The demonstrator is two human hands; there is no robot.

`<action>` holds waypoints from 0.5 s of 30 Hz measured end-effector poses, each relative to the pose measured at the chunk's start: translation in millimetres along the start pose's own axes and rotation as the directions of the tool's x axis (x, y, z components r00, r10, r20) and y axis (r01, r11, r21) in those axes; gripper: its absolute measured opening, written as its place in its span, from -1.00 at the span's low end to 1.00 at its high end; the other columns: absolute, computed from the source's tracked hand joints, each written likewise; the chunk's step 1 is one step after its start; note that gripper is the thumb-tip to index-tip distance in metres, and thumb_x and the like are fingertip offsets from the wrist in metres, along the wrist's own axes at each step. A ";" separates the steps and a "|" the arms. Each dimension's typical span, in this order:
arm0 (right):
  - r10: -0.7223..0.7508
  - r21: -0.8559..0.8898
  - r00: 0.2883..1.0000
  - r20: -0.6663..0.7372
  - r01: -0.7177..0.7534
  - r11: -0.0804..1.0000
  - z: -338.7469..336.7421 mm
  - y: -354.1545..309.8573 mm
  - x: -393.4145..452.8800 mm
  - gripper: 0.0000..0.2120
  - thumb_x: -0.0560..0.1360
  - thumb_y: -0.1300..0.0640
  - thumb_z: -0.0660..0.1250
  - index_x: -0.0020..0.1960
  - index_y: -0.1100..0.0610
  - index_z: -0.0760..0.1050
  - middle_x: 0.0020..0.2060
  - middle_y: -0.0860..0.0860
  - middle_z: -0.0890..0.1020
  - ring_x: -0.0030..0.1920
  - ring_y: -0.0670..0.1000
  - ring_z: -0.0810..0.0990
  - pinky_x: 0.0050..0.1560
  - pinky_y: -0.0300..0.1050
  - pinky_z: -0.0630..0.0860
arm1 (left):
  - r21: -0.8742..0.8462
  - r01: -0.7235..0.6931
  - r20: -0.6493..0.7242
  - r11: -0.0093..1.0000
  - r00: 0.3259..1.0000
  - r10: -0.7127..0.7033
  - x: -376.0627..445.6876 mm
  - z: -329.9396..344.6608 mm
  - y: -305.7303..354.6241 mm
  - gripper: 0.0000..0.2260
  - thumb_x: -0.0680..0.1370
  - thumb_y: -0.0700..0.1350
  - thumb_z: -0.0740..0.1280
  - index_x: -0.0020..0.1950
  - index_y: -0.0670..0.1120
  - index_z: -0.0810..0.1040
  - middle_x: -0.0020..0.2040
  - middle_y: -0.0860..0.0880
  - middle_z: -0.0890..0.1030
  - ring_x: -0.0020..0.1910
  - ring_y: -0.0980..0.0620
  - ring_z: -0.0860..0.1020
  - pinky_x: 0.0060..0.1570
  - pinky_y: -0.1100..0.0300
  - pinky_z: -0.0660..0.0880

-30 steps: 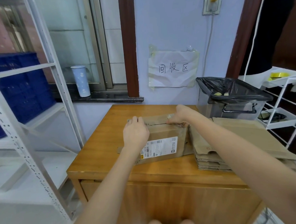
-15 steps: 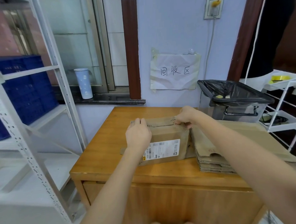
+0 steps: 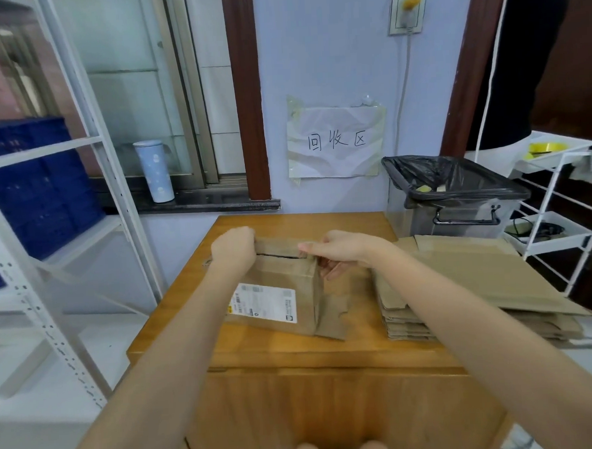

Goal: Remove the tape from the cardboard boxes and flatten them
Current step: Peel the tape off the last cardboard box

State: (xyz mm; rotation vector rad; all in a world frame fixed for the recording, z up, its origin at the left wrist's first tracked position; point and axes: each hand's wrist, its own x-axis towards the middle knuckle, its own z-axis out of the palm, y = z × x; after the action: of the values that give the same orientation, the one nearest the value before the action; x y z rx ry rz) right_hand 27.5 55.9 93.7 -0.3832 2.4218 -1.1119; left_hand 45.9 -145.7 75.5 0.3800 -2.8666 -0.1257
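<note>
The cardboard box [image 3: 284, 286] stands on the wooden desk [image 3: 294, 348], beside a stack of flattened boxes [image 3: 462, 284]. The left hand [image 3: 233, 250] grips its top flap with curled fingers; the right hand [image 3: 340, 253] pinches the right top edge.

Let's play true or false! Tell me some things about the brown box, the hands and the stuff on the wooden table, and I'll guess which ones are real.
1. Both hands hold the brown cardboard box with the white label. True: the left hand and right hand grip its top edges.
2. The black-lined grey bin sits left of the box. False: it sits to the right, at the back.
3. A stack of flattened brown cardboard lies right of the box. True.
4. The light blue cup stands on the wooden table. False: it stands on the window ledge.
</note>
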 end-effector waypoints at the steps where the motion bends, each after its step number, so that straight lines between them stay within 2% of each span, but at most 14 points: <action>1: -0.015 -0.005 1.000 -0.002 0.015 1.000 2.1 -0.7 -1.2 -0.49 0.57 -0.14 0.24 0.23 0.30 0.44 -0.01 0.14 0.58 -0.13 0.00 0.63 -0.06 -0.10 0.64 | -0.009 0.014 0.012 1.000 1.000 -0.014 -0.3 -0.9 0.6 -0.80 0.59 -0.25 0.19 0.17 -0.13 0.52 0.09 -0.09 0.58 0.04 -0.09 0.54 -0.05 0.13 0.48; 2: -0.026 0.003 1.000 -0.001 0.026 1.000 4.6 -1.4 -2.8 -0.54 0.60 -0.09 0.20 0.22 0.31 0.44 -0.03 0.13 0.57 -0.12 0.01 0.63 -0.07 -0.12 0.64 | -0.036 0.006 0.002 0.999 1.000 -0.006 -1.8 -1.7 2.1 -0.82 0.60 -0.21 0.18 0.14 -0.16 0.52 0.07 -0.11 0.58 0.01 -0.09 0.54 -0.07 0.12 0.47; 4: -0.050 0.015 0.999 0.020 0.050 0.999 9.0 -1.8 -5.3 -0.65 0.63 -0.01 0.17 0.19 0.28 0.44 -0.08 0.11 0.56 -0.09 0.02 0.63 -0.06 -0.13 0.63 | -0.109 -0.118 -0.062 0.987 0.992 0.112 -6.3 3.0 6.9 -0.79 0.62 -0.10 0.17 0.12 -0.17 0.53 0.08 -0.12 0.57 0.00 -0.09 0.53 -0.06 0.07 0.48; 6: -0.082 0.017 0.996 0.044 0.081 0.997 10.6 0.0 -6.2 -0.75 0.63 0.03 0.19 0.11 0.22 0.46 -0.11 0.08 0.58 -0.11 0.00 0.64 -0.09 -0.16 0.63 | -0.195 -0.260 -0.079 0.946 0.965 0.249 -15.0 9.1 9.9 -0.70 0.63 0.01 0.16 0.24 -0.10 0.52 0.23 -0.08 0.55 0.14 -0.08 0.51 0.06 0.06 0.44; 9: -0.102 0.103 0.993 -0.065 0.108 0.989 4.5 7.0 -5.1 -0.86 0.60 0.14 0.22 -0.07 0.19 0.47 -0.14 0.09 0.63 -0.18 -0.02 0.64 -0.13 -0.12 0.61 | -0.334 -0.304 -0.008 0.892 0.947 0.320 -13.7 10.5 2.8 -0.63 0.60 0.13 0.21 0.36 0.04 0.48 0.36 0.09 0.48 0.33 0.03 0.42 0.25 0.08 0.37; 12: -0.115 0.190 0.963 -0.245 0.163 0.968 -0.9 23.0 1.5 -0.88 0.58 0.20 0.22 0.04 0.23 0.46 -0.02 0.12 0.62 -0.06 -0.01 0.64 -0.07 -0.09 0.63 | -0.445 -0.376 0.012 0.812 0.905 0.426 -8.9 10.4 -7.1 -0.71 0.56 0.10 0.30 0.27 0.11 0.56 0.35 0.13 0.47 0.35 0.10 0.36 0.33 0.05 0.30; 15: -0.177 0.175 0.967 -0.183 0.209 0.962 6.7 34.1 5.1 -0.75 0.56 0.22 0.26 0.23 0.18 0.43 0.15 0.11 0.56 0.14 0.00 0.57 0.13 -0.07 0.57 | -0.286 -0.564 -0.009 0.775 0.810 0.586 -0.2 5.6 -12.5 -0.76 0.56 0.07 0.30 0.22 0.17 0.58 0.23 0.10 0.49 0.18 0.12 0.35 0.21 0.11 0.29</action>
State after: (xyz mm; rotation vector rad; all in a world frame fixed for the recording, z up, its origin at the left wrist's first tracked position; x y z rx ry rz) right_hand 24.3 71.1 62.2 -0.4895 2.4275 -1.5060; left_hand 47.7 -157.3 68.6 -0.5784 -2.8361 -0.4260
